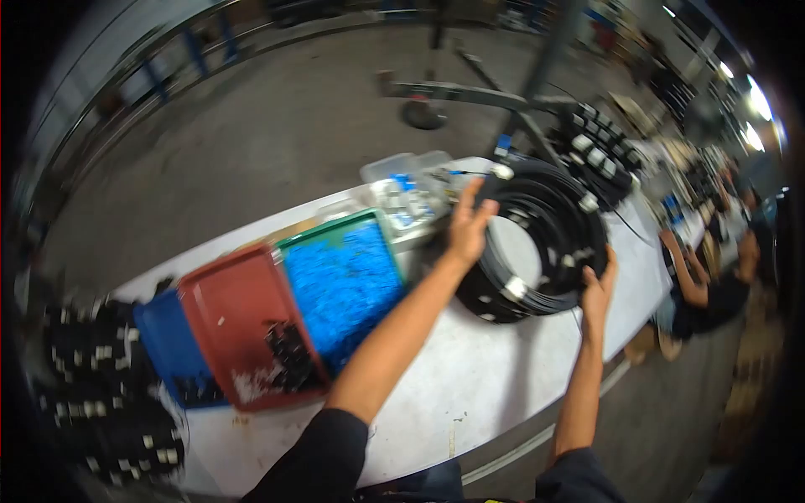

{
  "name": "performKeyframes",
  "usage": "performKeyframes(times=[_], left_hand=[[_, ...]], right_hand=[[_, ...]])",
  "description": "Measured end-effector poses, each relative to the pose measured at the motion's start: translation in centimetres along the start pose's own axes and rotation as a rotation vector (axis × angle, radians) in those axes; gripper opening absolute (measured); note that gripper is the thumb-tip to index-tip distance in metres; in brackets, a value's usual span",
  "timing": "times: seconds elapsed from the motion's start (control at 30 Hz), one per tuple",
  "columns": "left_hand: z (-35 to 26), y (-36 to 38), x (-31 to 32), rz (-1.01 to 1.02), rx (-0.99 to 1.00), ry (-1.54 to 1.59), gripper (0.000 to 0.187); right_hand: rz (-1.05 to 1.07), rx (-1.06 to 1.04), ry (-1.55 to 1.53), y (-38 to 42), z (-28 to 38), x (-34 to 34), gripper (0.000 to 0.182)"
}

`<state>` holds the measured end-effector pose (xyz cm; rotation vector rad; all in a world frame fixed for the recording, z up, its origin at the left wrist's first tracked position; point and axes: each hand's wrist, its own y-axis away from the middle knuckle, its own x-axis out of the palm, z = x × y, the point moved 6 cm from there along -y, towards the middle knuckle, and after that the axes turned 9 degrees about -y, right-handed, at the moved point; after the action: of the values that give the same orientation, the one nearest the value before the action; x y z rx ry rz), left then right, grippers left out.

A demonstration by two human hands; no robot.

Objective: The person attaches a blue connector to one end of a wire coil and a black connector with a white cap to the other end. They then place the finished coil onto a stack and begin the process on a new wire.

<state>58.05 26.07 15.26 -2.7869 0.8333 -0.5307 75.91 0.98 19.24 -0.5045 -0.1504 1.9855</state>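
A thick coil of black cable (pixel 574 230) with white tags or ties around it is tilted up over the white table, between my hands. My left hand (pixel 470 225) grips its left side, the thumb and fingers toward the inner opening. On the right side, my right hand (pixel 597 289) holds the outer edge, with the thumb on the near face and the other fingers partly hidden behind it. Through the middle of the coil the white tabletop shows.
Left of the coil sit a green tray (pixel 387 243) of blue pieces, a red tray (pixel 226 289) with black and pale parts, and a blue tray (pixel 172 335). Clear boxes (pixel 402 197) stand behind. Black coils (pixel 101 386) pile at left, more (pixel 595 155) at right. Another person (pixel 713 293) works at right.
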Motion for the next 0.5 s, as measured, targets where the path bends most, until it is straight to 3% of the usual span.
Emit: performKeyframes(times=[0.07, 0.1, 0.13, 0.17, 0.2, 0.27, 0.3, 0.33, 0.4, 0.47, 0.5], left_hand=[[2.0, -0.7, 0.2, 0.014, -0.047, -0.013, 0.069], [2.8, -0.8, -0.2, -0.027, -0.036, -0.189, 0.076], [4.5, -0.7, -0.6, -0.010, -0.006, -0.157, 0.081], [2.1, 0.9, -1.7, 0.057, -0.043, -0.136, 0.081], [-1.1, 3.0, -3.7, 0.054, -0.029, -0.354, 0.078], [-5.1, 7.8, -7.6, 0.109, 0.037, -0.265, 0.071], [-5.0, 10.5, -9.6, 0.176, -0.071, -0.066, 0.067], [-6.1, 13.6, -11.9, 0.173, -0.057, 0.065, 0.062], [-5.3, 21.3, -17.9, 0.108, -0.245, 0.195, 0.055], [-6.8, 29.3, -24.9, -0.083, -0.294, 0.055, 0.038], [-8.1, 33.4, -28.3, -0.218, -0.460, 0.106, 0.035]], right_hand=[[0.043, -0.082, 0.087, -1.2, -2.1, -0.9, 0.064], [0.037, 0.011, -0.071, -2.1, -4.9, -1.9, 0.065], [-0.022, 0.066, -0.065, -1.8, -5.6, -2.9, 0.065], [-0.066, -0.040, -0.116, -2.7, -7.9, -4.9, 0.063], [-0.213, 0.030, -0.272, -0.6, -6.2, -5.3, 0.061], [-0.431, -0.075, -0.183, 3.1, -4.2, -6.1, 0.058], [-0.485, -0.052, -0.165, 5.8, -4.0, -5.7, 0.056], [-0.534, -0.011, -0.138, 8.8, -3.9, -4.4, 0.049], [-0.357, 0.037, -0.083, 15.0, -6.2, -0.3, 0.037], [-0.021, 0.081, -0.090, 23.7, -4.6, 7.3, 0.035], [0.135, 0.156, -0.144, 28.3, -2.5, 11.5, 0.032]])
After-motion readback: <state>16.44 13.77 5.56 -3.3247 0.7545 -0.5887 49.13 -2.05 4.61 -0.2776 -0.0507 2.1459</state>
